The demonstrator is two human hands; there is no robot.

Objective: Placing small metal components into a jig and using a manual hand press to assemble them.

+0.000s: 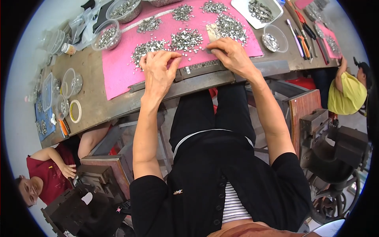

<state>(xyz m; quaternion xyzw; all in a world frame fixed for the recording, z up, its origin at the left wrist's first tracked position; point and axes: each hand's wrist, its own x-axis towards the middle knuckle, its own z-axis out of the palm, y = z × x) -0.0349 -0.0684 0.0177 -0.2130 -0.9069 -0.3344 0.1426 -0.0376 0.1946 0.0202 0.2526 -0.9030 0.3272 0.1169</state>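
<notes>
Several piles of small silvery metal pieces (186,40) lie on a pink ribbed mat (118,75). Along the mat's near edge runs a dark metal bar (197,68) with a row of small pieces along it. My left hand (158,71) hovers over its left part, the thumb and forefinger brought together beside a pile (148,49). Whatever they pinch is too small to name. Farther right, my right hand (233,58) has its fingertips pressed together near the tan patch (213,32) on the mat. Anything between those fingertips is hidden.
Clear tubs of metal pieces (107,36) stand at the back left, and a white tray (258,12) at the back right. Beside a round tub (275,38) lie pliers and other hand tools (303,41). A tape roll (75,111) is at left. Co-workers sit on both sides.
</notes>
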